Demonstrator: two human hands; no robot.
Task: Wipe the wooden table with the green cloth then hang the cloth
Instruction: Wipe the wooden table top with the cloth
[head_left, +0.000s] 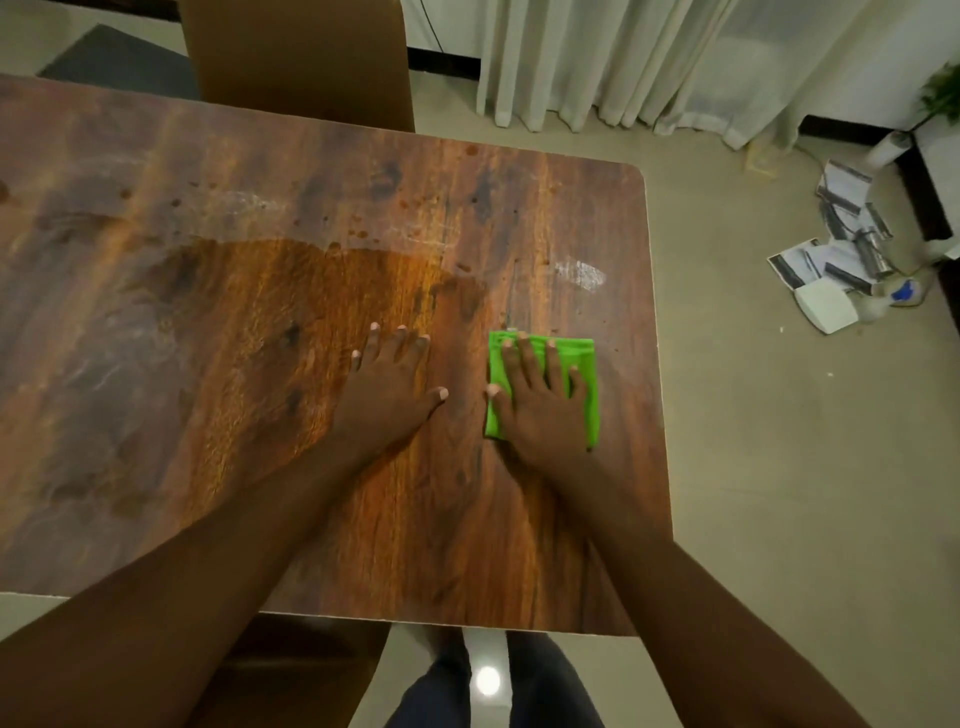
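Note:
The green cloth (586, 375), folded into a small rectangle, lies flat on the wooden table (218, 322) near its right edge. My right hand (540, 402) presses palm-down on top of it with fingers spread, covering most of its middle. To the left of it, my left hand (389, 387) rests flat on the bare wood, fingers apart, holding nothing. The tabletop shows dark spots and whitish smears toward the far side, and a glossy patch around the centre.
A brown chair back (301, 57) stands at the table's far side, another chair (291, 670) sits under the near edge. White curtains (623, 57) hang at the back right. Papers and a white box (826, 306) litter the floor right of the table.

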